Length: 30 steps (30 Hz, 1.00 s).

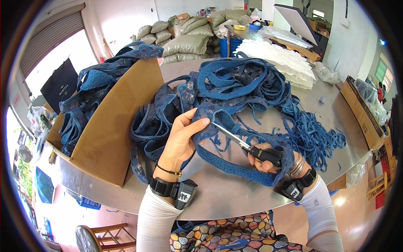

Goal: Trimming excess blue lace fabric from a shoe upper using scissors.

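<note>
My left hand (183,133) pinches a blue patterned fabric strip (235,167) between thumb and fingers. The strip hangs in a loop from there and passes over my right wrist. In my right hand (265,158) is a pair of scissors (267,154) with black handles. Their blades point up and left, with the tips at the fabric just beside my left thumb. Behind my hands lies a big heap of blue strips (235,80), coiled and folded over each other. Thin blue trimmings (310,134) lie in a tangle to the right of it.
An open cardboard box (121,122) full of blue strips stands at the left on the metal table (201,191). White stacked sheets (275,59) sit at the back, and a long carton (361,109) at the right edge. Sacks (184,48) are piled beyond; a wooden stool (105,239) stands lower left.
</note>
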Motion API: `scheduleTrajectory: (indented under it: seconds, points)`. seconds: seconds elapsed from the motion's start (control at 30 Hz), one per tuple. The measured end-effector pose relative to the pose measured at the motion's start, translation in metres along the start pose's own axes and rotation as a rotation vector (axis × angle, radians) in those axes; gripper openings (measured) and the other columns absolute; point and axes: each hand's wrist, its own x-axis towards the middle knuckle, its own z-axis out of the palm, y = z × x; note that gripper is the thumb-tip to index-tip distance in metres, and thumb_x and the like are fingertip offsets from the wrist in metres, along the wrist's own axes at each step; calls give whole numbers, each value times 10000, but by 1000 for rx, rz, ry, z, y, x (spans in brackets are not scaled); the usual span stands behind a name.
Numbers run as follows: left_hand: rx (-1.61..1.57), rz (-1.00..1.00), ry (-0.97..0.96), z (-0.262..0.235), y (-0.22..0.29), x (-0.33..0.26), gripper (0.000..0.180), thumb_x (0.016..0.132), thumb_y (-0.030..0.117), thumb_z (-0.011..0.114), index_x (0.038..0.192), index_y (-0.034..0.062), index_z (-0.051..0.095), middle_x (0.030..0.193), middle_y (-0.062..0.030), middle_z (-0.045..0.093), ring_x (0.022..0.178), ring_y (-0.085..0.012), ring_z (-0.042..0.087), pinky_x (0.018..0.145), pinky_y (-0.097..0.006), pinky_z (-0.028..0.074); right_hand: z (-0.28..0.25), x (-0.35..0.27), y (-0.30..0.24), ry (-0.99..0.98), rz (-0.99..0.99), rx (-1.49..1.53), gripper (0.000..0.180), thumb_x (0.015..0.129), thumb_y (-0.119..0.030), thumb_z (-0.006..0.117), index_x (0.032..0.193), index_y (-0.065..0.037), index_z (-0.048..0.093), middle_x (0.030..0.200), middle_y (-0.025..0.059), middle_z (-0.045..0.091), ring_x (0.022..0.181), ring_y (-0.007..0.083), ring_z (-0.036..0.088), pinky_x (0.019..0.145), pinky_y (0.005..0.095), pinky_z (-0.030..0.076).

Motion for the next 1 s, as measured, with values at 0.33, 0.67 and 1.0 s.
scheduleTrajectory:
  seconds: [0.33, 0.67, 1.0]
  points:
    - [-73, 18, 127, 13, -5, 0, 203, 853, 66, 575, 1051, 22, 584, 823, -2, 614, 605, -30, 510, 447, -157, 368, 5, -1, 0, 5, -23, 121, 626, 634, -475, 771, 972, -8, 528, 634, -16, 518, 443, 38, 436, 383, 166, 327]
    - [-8, 57, 136, 16, -8, -1, 147, 863, 126, 588, 992, 56, 580, 810, 3, 614, 623, -49, 527, 543, -184, 418, 3, 4, 11, -45, -147, 105, 505, 719, -432, 726, 941, -23, 529, 634, -40, 523, 464, 34, 452, 397, 162, 323]
    - [-297, 23, 192, 30, -30, -4, 139, 877, 155, 606, 980, 67, 575, 924, -13, 638, 824, -86, 599, 759, -247, 482, 7, 6, 7, -31, -105, 88, 441, 742, -322, 729, 964, -19, 498, 627, -41, 510, 462, 34, 466, 384, 155, 329]
